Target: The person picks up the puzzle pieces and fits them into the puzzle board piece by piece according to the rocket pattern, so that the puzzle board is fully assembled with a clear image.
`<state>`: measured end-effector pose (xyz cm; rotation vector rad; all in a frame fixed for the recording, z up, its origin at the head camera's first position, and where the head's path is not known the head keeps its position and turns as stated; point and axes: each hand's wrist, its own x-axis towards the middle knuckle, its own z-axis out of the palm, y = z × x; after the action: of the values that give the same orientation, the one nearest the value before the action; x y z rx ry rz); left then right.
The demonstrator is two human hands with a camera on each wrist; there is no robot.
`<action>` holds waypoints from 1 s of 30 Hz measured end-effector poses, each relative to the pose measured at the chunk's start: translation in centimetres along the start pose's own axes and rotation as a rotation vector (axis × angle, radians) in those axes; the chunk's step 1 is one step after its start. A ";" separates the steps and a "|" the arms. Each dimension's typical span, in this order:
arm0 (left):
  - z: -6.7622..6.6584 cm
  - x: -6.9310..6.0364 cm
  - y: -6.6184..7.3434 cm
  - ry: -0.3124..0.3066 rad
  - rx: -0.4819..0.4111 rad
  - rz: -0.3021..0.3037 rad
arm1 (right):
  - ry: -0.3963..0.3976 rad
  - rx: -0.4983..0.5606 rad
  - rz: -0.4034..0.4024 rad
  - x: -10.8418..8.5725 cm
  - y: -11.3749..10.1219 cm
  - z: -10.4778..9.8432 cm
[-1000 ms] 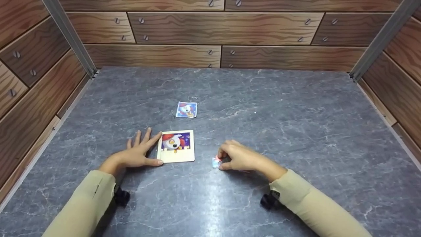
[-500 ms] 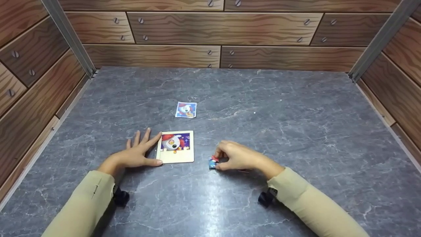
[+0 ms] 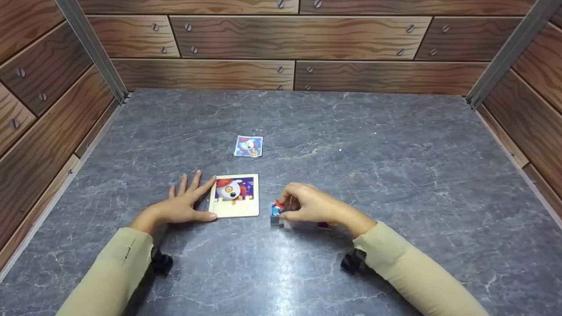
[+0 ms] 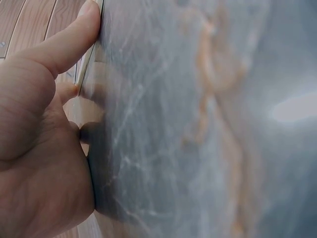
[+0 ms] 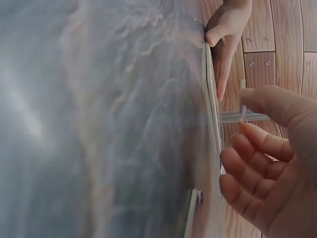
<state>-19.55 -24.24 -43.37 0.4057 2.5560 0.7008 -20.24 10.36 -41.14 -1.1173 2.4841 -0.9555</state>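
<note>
A small jigsaw puzzle board (image 3: 235,210) with a cream border lies flat, its upper half showing a white and red cartoon figure on purple. My left hand (image 3: 184,204) is spread along the board's left side, thumb and index finger touching its corners; the left wrist view has this thumb (image 4: 74,42) at the board's edge. To the right of the board, my right hand (image 3: 314,204) pinches a blue and red jigsaw puzzle piece (image 3: 276,209) just off the table. The right wrist view shows that piece (image 5: 243,106) edge-on between thumb and index finger.
Another puzzle piece (image 3: 326,225) lies on the table, partly hidden beneath my right wrist. Beyond the board is a small picture card (image 3: 248,146) with a similar figure. Wood-patterned walls (image 3: 281,37) enclose the grey marbled table (image 3: 395,153).
My right hand has moved left toward the board, raising the pinched puzzle piece off the table. More of the piece under the wrist shows. The left hand and board have stayed put.
</note>
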 end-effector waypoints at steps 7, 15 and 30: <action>0.0 0.0 0.0 0.007 0.002 0.005 | 0.020 0.072 -0.017 0.4 -0.4 0.0; 0.0 -0.1 0.1 0.009 -0.011 0.019 | 0.037 0.083 -0.023 1.0 -1.2 0.2; 0.0 0.0 0.0 0.001 -0.001 0.006 | 0.042 0.058 -0.087 3.3 -2.6 1.4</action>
<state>-19.54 -24.22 -43.35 0.4126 2.5563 0.7047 -20.33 6.02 -40.39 -1.2073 2.4410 -1.0782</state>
